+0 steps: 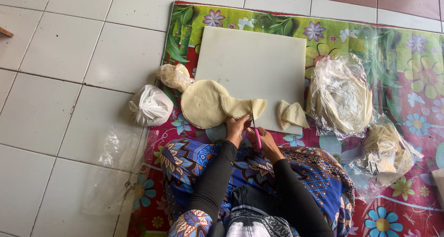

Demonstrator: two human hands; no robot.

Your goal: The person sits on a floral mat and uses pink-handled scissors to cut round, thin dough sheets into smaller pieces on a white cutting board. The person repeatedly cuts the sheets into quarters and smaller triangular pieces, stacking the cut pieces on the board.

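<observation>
My left hand (236, 127) grips a folded pale dough sheet (242, 107) at the near edge of a white cutting board (254, 65). My right hand (264, 140) holds scissors with pink handles (255, 131), their blades cutting into that sheet. Left of the folded sheet lies a round stack of dough sheets (202, 103). Cut wedge-shaped pieces (292, 114) rest on the board's near right corner.
A floral mat (407, 70) covers the tiled floor. Two tied plastic bags (151, 106) sit at the left of the board. Clear bags with more dough sheets (341, 94) lie at the right. A loose clear plastic sheet (115, 149) lies on the tiles.
</observation>
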